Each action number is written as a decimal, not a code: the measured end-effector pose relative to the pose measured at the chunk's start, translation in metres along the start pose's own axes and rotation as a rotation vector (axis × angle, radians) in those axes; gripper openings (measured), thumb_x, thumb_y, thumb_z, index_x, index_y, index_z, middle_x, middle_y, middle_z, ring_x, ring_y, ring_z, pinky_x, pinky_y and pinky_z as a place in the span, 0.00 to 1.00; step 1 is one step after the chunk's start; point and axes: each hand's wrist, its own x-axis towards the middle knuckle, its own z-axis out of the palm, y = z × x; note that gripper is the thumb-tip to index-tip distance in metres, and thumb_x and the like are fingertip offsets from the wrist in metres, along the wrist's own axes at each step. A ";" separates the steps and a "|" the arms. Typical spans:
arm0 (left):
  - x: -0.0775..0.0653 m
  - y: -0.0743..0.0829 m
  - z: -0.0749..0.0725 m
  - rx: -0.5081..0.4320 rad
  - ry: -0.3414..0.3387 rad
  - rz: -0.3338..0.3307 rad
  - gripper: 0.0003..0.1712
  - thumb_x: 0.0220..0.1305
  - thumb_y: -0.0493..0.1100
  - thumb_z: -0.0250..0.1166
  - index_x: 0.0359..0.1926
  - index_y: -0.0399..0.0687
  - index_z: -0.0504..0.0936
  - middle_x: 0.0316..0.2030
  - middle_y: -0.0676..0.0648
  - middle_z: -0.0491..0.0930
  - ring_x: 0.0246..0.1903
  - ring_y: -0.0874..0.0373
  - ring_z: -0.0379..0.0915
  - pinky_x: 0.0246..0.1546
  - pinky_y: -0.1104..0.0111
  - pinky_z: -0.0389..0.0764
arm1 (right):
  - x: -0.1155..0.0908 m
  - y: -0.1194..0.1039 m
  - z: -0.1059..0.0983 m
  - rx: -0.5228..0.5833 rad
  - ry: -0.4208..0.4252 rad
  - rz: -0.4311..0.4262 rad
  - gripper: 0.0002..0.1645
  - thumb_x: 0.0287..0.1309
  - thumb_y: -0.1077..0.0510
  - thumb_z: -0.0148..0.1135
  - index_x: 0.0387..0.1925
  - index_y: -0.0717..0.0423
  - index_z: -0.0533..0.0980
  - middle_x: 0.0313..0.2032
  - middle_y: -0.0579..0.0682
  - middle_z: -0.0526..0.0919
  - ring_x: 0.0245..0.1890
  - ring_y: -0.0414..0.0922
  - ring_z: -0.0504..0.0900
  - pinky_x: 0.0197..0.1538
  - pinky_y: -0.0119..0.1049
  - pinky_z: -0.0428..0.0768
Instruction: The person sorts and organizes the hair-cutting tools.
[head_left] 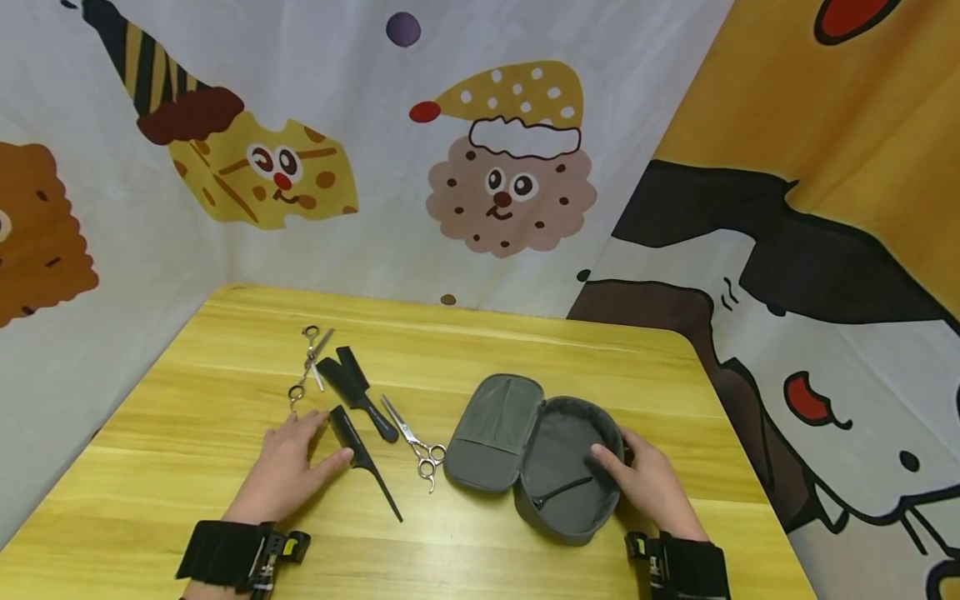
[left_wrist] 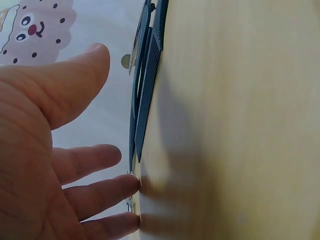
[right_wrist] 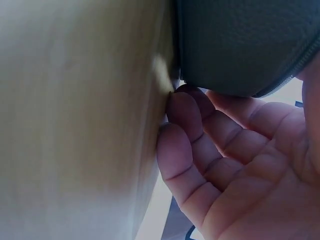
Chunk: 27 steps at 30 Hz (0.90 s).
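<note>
In the head view my left hand (head_left: 285, 471) rests on the table beside a black tail comb (head_left: 358, 450), thumb and fingers spread with nothing between them. The left wrist view shows its fingertips (left_wrist: 127, 185) at the table surface, near black combs. My right hand (head_left: 660, 487) holds the right rim of an open grey zip case (head_left: 564, 429), thumb inside and fingers outside. In the right wrist view the fingers curl under the case's side (right_wrist: 240, 45). A thin black strip (head_left: 562, 492) lies inside the case; its kind is unclear.
Beyond the left hand lies one pair of scissors (head_left: 311, 358), spread open. Two more black combs (head_left: 356, 396) overlap beside it. Silver scissors (head_left: 412, 440) lie between the tail comb and the case. A printed cloth (head_left: 390, 258) hangs behind the wooden table (head_left: 465, 554).
</note>
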 end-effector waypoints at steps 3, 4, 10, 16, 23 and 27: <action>0.000 0.001 0.000 0.003 -0.001 0.000 0.50 0.72 0.67 0.66 0.75 0.32 0.69 0.74 0.23 0.65 0.74 0.15 0.52 0.75 0.23 0.49 | -0.001 -0.001 -0.001 0.014 0.002 -0.010 0.54 0.73 0.27 0.58 0.80 0.61 0.63 0.72 0.69 0.75 0.68 0.66 0.79 0.66 0.63 0.81; 0.000 0.002 -0.001 0.004 -0.002 0.000 0.50 0.72 0.67 0.66 0.75 0.32 0.69 0.74 0.23 0.65 0.75 0.15 0.52 0.75 0.23 0.49 | -0.002 -0.001 -0.001 0.018 0.004 -0.014 0.53 0.73 0.27 0.58 0.80 0.61 0.63 0.72 0.69 0.75 0.67 0.66 0.79 0.66 0.63 0.81; -0.002 0.005 -0.002 0.002 -0.006 -0.005 0.50 0.72 0.68 0.66 0.75 0.31 0.69 0.74 0.23 0.65 0.75 0.15 0.52 0.75 0.24 0.49 | -0.004 -0.006 -0.001 0.063 -0.023 -0.045 0.52 0.73 0.29 0.60 0.82 0.57 0.61 0.71 0.66 0.76 0.65 0.63 0.82 0.64 0.61 0.83; -0.004 0.007 -0.002 0.025 -0.010 -0.014 0.51 0.71 0.67 0.67 0.75 0.31 0.68 0.74 0.22 0.65 0.74 0.17 0.55 0.75 0.25 0.52 | -0.005 -0.009 0.003 0.104 -0.070 -0.073 0.53 0.74 0.29 0.59 0.85 0.53 0.55 0.74 0.64 0.74 0.67 0.61 0.80 0.66 0.59 0.81; -0.001 0.009 -0.003 0.084 -0.008 -0.005 0.50 0.70 0.66 0.69 0.74 0.30 0.69 0.72 0.20 0.67 0.71 0.16 0.60 0.72 0.23 0.56 | -0.005 -0.013 0.009 0.154 -0.094 -0.105 0.54 0.73 0.30 0.60 0.86 0.51 0.53 0.79 0.63 0.66 0.74 0.65 0.73 0.70 0.61 0.79; 0.001 0.010 -0.006 0.081 -0.015 0.004 0.50 0.70 0.63 0.70 0.74 0.29 0.69 0.71 0.20 0.68 0.70 0.18 0.63 0.71 0.25 0.61 | -0.003 -0.012 0.013 0.170 -0.089 -0.119 0.54 0.73 0.30 0.60 0.86 0.51 0.53 0.79 0.63 0.67 0.75 0.64 0.72 0.71 0.61 0.78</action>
